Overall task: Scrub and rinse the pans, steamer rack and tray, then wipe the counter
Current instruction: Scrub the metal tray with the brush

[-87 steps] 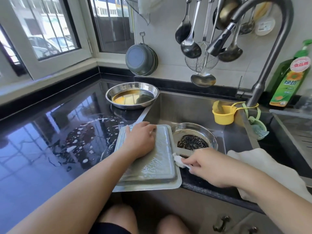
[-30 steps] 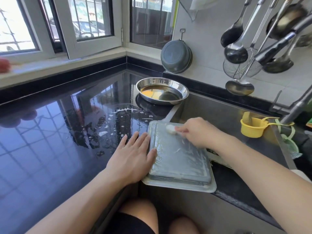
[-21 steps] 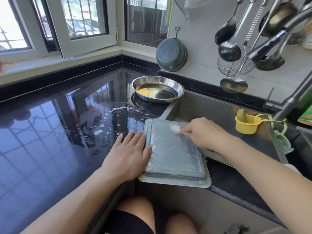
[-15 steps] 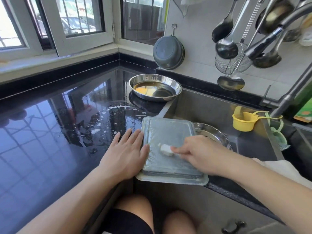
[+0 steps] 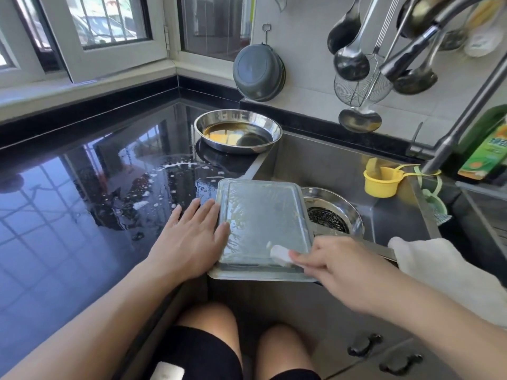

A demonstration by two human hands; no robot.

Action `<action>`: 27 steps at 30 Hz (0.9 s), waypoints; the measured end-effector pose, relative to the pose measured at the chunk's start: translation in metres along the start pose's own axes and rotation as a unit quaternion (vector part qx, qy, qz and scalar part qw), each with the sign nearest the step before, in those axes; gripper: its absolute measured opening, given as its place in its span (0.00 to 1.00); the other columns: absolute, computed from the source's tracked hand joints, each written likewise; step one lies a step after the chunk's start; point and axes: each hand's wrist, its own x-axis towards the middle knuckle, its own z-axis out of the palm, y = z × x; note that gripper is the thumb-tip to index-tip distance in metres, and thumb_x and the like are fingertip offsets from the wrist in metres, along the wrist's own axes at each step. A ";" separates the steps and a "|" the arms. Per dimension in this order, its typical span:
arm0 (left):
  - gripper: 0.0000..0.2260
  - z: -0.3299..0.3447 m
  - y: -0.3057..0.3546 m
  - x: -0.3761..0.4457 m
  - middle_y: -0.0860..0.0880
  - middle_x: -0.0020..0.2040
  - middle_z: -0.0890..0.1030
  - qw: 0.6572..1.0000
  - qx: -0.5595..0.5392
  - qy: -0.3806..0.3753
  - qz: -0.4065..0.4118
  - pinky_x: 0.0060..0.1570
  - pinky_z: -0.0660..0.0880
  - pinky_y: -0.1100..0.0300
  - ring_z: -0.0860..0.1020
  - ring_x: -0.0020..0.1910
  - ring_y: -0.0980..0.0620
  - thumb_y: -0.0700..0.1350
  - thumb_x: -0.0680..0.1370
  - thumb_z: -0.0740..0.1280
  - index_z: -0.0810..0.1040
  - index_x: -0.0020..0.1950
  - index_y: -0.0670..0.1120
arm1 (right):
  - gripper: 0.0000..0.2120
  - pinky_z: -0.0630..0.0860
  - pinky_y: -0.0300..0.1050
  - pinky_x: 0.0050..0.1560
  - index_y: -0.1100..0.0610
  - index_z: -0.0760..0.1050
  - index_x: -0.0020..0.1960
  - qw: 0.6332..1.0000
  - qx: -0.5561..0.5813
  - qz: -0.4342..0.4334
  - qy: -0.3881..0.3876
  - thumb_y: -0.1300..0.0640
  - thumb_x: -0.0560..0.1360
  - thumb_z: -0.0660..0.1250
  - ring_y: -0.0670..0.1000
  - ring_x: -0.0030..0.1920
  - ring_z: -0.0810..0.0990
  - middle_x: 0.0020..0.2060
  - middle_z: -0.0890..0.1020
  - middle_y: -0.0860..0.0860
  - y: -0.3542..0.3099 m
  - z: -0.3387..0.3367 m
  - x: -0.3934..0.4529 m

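Observation:
A rectangular metal tray [image 5: 260, 215] lies upside down across the sink's left edge, its soapy base facing up. My left hand [image 5: 189, 237] lies flat on the counter with straight fingers pressing against the tray's left rim. My right hand [image 5: 334, 261] pinches a small white sponge [image 5: 278, 253] on the tray's near right corner. A round steel pan [image 5: 354, 212] sits in the sink with a dark steamer rack [image 5: 327, 219] inside it. A second round pan [image 5: 237, 131] holding brownish liquid stands on the counter behind.
The black counter [image 5: 82, 215] is wet with white suds [image 5: 170, 171] left of the tray. A yellow cup [image 5: 382, 181] hangs by the faucet [image 5: 450, 144]. A white cloth [image 5: 439, 270] drapes over the sink's front right edge. Ladles [image 5: 351, 61] hang on the wall; a green detergent bottle [image 5: 485, 149] stands right.
My right hand has drawn the sponge from the tray's far left corner down to its near right corner. My left hand moved off the tray's base to its left rim.

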 end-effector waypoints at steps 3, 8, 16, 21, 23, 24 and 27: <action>0.29 -0.003 0.001 -0.002 0.53 0.83 0.55 1.000 -0.001 -0.001 -0.001 0.80 0.48 0.45 0.49 0.82 0.50 0.59 0.83 0.40 0.55 0.82 0.51 | 0.17 0.75 0.49 0.40 0.34 0.73 0.68 0.999 0.003 0.022 0.039 0.41 0.82 0.55 0.44 0.40 0.74 0.41 0.73 0.44 0.006 0.002 -0.013; 0.24 -0.008 0.007 -0.004 0.51 0.81 0.58 1.000 0.009 -0.008 -0.006 0.80 0.48 0.44 0.51 0.82 0.48 0.56 0.86 0.43 0.59 0.80 0.49 | 0.23 0.74 0.46 0.30 0.33 0.71 0.71 0.998 -0.018 -0.045 0.050 0.52 0.80 0.63 0.46 0.32 0.71 0.42 0.72 0.40 0.040 0.010 -0.053; 0.27 -0.006 0.009 -0.002 0.52 0.84 0.53 1.000 0.009 -0.023 -0.011 0.80 0.47 0.43 0.49 0.82 0.48 0.56 0.85 0.42 0.53 0.83 0.49 | 0.25 0.64 0.43 0.24 0.44 0.79 0.65 0.981 -0.111 -0.123 0.102 0.62 0.70 0.73 0.52 0.25 0.66 0.41 0.70 0.48 -0.018 0.024 -0.012; 0.27 -0.005 0.004 -0.004 0.52 0.81 0.60 1.000 0.001 -0.008 0.006 0.78 0.51 0.43 0.54 0.80 0.47 0.58 0.84 0.41 0.53 0.81 0.49 | 0.18 0.63 0.44 0.24 0.44 0.77 0.66 0.980 -0.117 -0.137 0.089 0.56 0.77 0.67 0.52 0.27 0.67 0.43 0.68 0.49 -0.044 0.037 0.007; 0.26 -0.007 0.004 -0.004 0.52 0.80 0.61 1.000 0.000 -0.010 0.003 0.78 0.51 0.44 0.55 0.79 0.48 0.57 0.84 0.41 0.56 0.80 0.49 | 0.20 0.60 0.44 0.25 0.41 0.77 0.66 0.982 -0.117 -0.120 0.087 0.56 0.76 0.70 0.51 0.28 0.62 0.43 0.65 0.46 -0.023 0.030 -0.007; 0.26 -0.008 0.005 -0.004 0.52 0.79 0.61 1.000 0.002 -0.014 0.001 0.78 0.51 0.45 0.55 0.79 0.48 0.57 0.84 0.41 0.58 0.79 0.49 | 0.19 0.60 0.44 0.24 0.39 0.76 0.65 0.984 -0.121 -0.106 0.081 0.55 0.77 0.69 0.51 0.28 0.62 0.43 0.63 0.45 -0.010 0.023 -0.016; 0.23 -0.009 0.007 -0.002 0.50 0.77 0.63 1.000 0.005 -0.015 -0.002 0.76 0.51 0.46 0.57 0.77 0.47 0.55 0.85 0.43 0.63 0.76 0.48 | 0.17 0.68 0.48 0.22 0.35 0.75 0.63 0.989 -0.122 -0.061 0.061 0.53 0.79 0.67 0.49 0.28 0.66 0.41 0.64 0.44 0.030 -0.003 -0.046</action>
